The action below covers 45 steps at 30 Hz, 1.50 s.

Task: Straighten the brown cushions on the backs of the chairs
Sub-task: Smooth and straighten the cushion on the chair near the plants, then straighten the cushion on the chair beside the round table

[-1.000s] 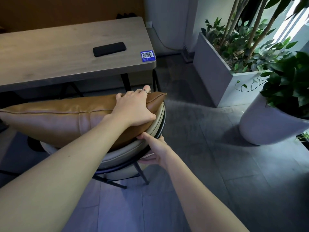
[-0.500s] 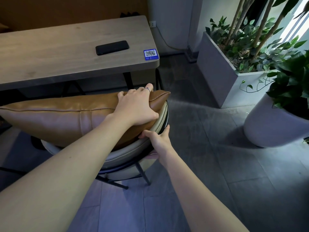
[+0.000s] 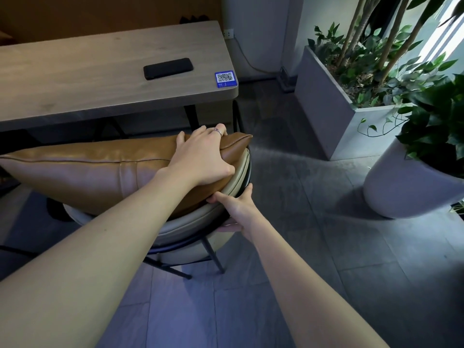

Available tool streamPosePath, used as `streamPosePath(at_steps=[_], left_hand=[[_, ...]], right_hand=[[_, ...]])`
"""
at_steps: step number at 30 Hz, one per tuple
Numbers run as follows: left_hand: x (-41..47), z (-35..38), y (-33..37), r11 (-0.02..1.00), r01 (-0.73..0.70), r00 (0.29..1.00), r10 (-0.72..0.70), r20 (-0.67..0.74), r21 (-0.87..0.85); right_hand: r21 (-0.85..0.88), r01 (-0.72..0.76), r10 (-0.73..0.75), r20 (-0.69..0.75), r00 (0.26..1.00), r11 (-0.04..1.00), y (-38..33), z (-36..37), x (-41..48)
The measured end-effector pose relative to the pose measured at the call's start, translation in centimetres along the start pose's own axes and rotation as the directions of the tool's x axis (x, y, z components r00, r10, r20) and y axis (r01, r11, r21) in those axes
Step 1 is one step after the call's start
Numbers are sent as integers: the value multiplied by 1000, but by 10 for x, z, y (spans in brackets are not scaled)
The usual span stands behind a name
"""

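A brown leather cushion [image 3: 95, 169] lies lengthwise along the top of a cream padded chair back [image 3: 193, 222] with a black metal frame. My left hand [image 3: 203, 156], with a ring on one finger, is clamped over the cushion's right end, fingers over the top and thumb on the near face. Just below, my right hand [image 3: 236, 209] grips the right edge of the chair back, thumb on the cream padding and fingers curled behind the black rim. The cushion's left end runs to the frame's left edge.
A wooden table [image 3: 100, 79] stands just beyond the chair, bearing a black phone [image 3: 168, 68] and a blue QR-code sticker [image 3: 225, 79]. On the right are a grey rectangular planter [image 3: 326, 104] and a round white plant pot [image 3: 401, 187]. Grey floor tiles lie between.
My right hand has slid up the chair back's right edge, closer under the cushion. My left hand keeps its hold on the cushion's right end. The view shifted slightly.
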<state>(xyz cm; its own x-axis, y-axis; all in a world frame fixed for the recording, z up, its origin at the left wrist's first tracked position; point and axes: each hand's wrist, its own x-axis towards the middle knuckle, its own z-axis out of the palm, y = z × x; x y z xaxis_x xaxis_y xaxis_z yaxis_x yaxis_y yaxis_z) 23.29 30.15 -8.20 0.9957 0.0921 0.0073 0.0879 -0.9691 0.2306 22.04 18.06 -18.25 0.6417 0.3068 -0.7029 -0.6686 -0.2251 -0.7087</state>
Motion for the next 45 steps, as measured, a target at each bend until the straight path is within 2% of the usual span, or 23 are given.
streamPosePath(at_steps=[3, 6, 8, 12, 17, 21, 25, 28, 32, 36, 40, 42, 45], left_hand=[[-11, 2, -2, 1000, 0, 1000, 0, -28, 26], [-30, -1, -2, 998, 11, 999, -8, -41, 66], [-45, -6, -4, 996, 29, 999, -26, -40, 87], [-83, -34, -11, 985, 126, 992, -126, -8, 121], [-130, -100, -25, 949, 256, 965, -241, -100, 184], [-158, -172, -31, 929, 289, 943, -234, -237, 232], [-200, -244, -41, 901, 338, 878, -197, -437, 272], [-246, -295, -59, 876, 395, 823, -203, -531, 277], [-328, -362, -84, 832, 462, 720, -150, -678, 307], [-420, -423, -105, 805, 512, 632, -116, -766, 300], [-506, -475, -127, 791, 536, 564, -76, -822, 295], [-545, -498, -135, 794, 550, 513, -78, -855, 258], [-598, -522, -150, 787, 585, 447, -111, -887, 196]], right_hand=[[-142, -8, 8, 4, 1000, 990, -7, -5, -8], [-371, 63, -85, -42, 996, 926, -15, -7, -24], [-529, 119, -171, -49, 984, 840, -25, -10, -40], [-751, 133, -295, -85, 952, 646, -57, -15, -80], [-900, 250, -548, 14, 836, 358, -105, 8, -146], [-907, 387, -723, 155, 673, 166, -144, 53, -205], [-867, 495, -829, 319, 460, -59, -173, 112, -272], [-808, 545, -874, 415, 253, -226, -183, 162, -330], [-738, 530, -881, 472, -36, -418, -182, 230, -410], [-696, 521, -865, 453, -215, -494, -167, 293, -488], [-676, 519, -849, 361, -386, -523, -152, 343, -558], [-672, 544, -857, 301, -419, -502, -144, 364, -590], [-640, 599, -869, 257, -423, -481, -129, 400, -629]])
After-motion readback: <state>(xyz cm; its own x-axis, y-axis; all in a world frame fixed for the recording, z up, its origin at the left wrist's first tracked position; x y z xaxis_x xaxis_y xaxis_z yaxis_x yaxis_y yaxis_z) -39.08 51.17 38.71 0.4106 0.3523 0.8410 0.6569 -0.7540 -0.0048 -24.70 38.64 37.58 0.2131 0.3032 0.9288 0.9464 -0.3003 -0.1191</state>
